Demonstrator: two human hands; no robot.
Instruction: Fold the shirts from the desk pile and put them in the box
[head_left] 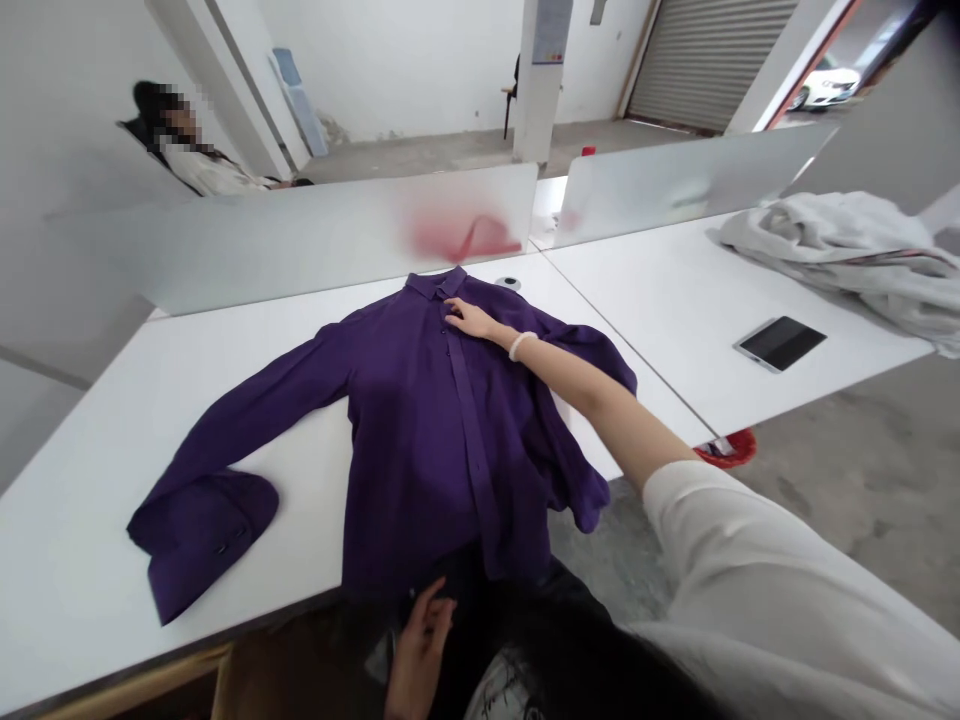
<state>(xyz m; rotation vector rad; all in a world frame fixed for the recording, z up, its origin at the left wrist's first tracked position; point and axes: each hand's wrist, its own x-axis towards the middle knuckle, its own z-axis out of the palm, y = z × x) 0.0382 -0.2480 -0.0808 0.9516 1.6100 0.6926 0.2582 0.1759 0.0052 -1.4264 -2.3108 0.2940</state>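
Plain deep purple shirt (427,430), white table (150,480), cream sleeve (780,570), pale grey cloth (832,250) with a dark-striped edge.

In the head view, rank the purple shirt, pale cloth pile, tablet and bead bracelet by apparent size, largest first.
Purple shirt, pale cloth pile, tablet, bead bracelet. The shirt lies nearer the camera, so its lead over the pile is unsure.

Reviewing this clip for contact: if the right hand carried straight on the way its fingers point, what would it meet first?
The right hand would meet the purple shirt's button placket first; its fingertips seem to be right at that strip, though depth is unclear.
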